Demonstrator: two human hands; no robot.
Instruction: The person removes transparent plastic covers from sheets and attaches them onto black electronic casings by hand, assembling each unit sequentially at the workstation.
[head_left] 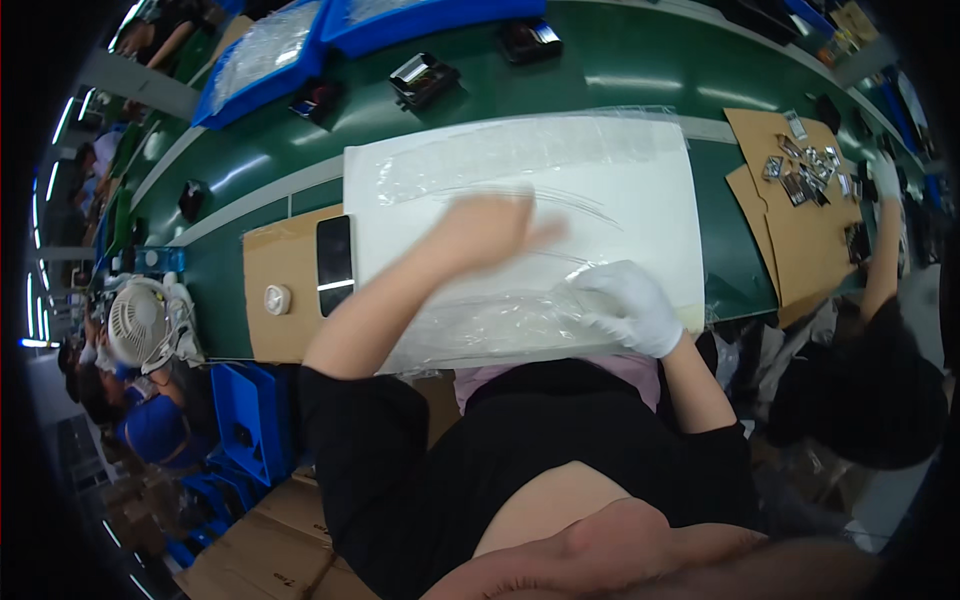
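Observation:
A white board or sheet (640, 170) lies before me, with clear plastic film (480, 335) taped along its near and far edges. Over its middle is my left hand (490, 232), bare and smeared by motion, so its fingers cannot be read. My right hand (632, 308), in a white glove, rests low over the board's near right part, by the film. Its fingers are bent inward and look closed; whatever they hold is too small to name. Thin dark curved lines (590, 208) show on the white surface between and beyond my hands.
Left of the board lie a black phone (336, 262) and cardboard with a small white roll (277, 299). At right, cardboard (750, 150) bears several small shiny parts, near a co-worker's gloved hand (886, 175). Dark devices (423, 80) and blue trays (225, 105) stand beyond.

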